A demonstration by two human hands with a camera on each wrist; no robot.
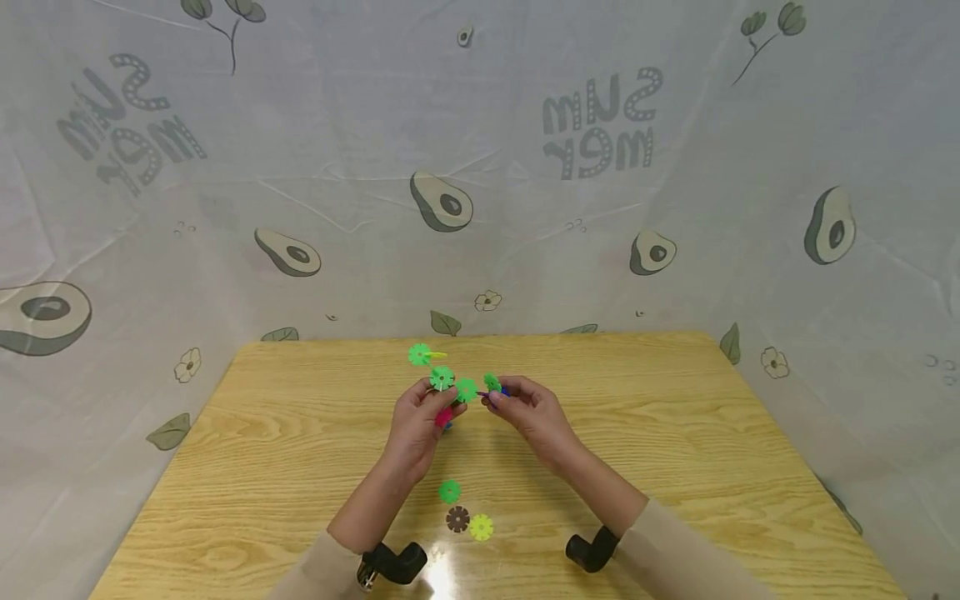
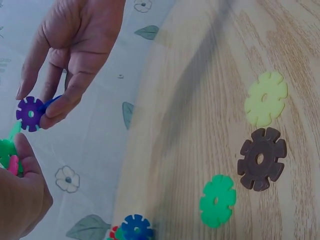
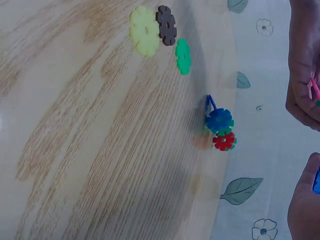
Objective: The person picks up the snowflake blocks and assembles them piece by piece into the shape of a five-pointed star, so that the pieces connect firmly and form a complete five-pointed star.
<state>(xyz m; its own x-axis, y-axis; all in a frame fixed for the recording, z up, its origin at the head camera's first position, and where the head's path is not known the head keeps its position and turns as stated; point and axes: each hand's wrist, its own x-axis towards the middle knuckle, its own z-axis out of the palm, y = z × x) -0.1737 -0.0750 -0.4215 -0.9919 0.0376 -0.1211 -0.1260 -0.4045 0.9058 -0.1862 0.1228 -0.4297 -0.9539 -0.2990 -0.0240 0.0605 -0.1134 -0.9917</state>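
My left hand [image 1: 411, 429] grips a joined chain of flower-shaped notched discs, with several green discs [image 1: 442, 378], a yellow one at its far end and a pink disc [image 1: 444, 417] by the fingers. In my right hand [image 1: 538, 421], thumb and fingers pinch a small joined piece: a purple disc [image 2: 30, 114] with blue beside it and a green disc [image 1: 491, 382]. The purple disc's edge is close to the left hand's green disc [image 2: 7, 150]; whether they touch I cannot tell. Fingers partly hide both pieces.
Loose green [image 1: 450, 491], brown [image 1: 458, 519] and yellow [image 1: 482, 527] discs lie flat on the wooden table [image 1: 247, 483], nearer me than the hands. A joined cluster of blue [image 3: 219, 121] and red [image 3: 224, 142] discs sits near the table's edge. A printed cloth [image 1: 360, 275] hangs behind.
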